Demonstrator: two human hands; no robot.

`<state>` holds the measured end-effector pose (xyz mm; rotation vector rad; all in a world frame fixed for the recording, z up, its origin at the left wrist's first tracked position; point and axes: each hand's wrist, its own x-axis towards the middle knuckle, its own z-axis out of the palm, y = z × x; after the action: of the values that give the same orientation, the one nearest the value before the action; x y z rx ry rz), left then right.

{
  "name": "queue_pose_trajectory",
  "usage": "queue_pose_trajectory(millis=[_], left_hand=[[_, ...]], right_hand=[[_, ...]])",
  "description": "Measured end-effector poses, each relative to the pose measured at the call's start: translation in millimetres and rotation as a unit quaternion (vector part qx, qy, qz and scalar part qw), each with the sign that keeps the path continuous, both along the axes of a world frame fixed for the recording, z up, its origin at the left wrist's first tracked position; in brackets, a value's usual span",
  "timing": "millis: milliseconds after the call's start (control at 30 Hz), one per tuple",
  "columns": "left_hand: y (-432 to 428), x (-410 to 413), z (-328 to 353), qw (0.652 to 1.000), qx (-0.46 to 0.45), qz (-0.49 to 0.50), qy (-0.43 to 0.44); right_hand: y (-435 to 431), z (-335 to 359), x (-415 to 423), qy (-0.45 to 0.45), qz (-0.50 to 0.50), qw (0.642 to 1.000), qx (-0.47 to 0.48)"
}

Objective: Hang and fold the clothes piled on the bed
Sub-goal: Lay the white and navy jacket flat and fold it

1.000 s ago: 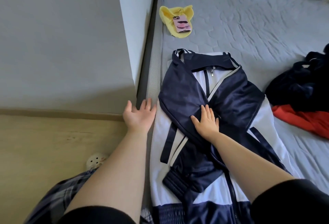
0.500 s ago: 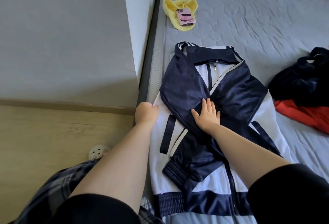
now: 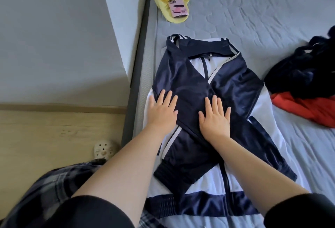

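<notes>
left hand [image 3: 161,111] and right hand [image 3: 215,117], both spread flat with nothing gripped, press side by side on a glossy navy-and-white zip track jacket [image 3: 233,91] with crossed sleeves, lying lengthwise on the grey quilted mattress [image 3: 253,19], collar far, hem nearest.

- Left hand [image 3: 161,110]: flat, palm down, fingers spread, centre-left of frame.
- Right hand [image 3: 215,118]: flat, palm down, fingers spread, just beside it at centre.
</notes>
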<state>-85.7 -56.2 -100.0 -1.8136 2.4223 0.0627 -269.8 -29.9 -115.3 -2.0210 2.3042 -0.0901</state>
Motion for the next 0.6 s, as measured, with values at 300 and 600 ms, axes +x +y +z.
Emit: queue_pose_trajectory(millis=[300, 600], left_hand=[[-22.5, -26.1, 10.2, 0.997, -0.031, 0.053, 0.037], [-105.7, -37.6, 26.6, 0.999, 0.01, 0.044, 0.015]], right_hand=[[-47.5, 23.0, -21.6, -0.021, 0.018, 0.998, -0.048], [-138.4, 37.3, -29.7, -0.025, 0.064, 0.997, -0.03]])
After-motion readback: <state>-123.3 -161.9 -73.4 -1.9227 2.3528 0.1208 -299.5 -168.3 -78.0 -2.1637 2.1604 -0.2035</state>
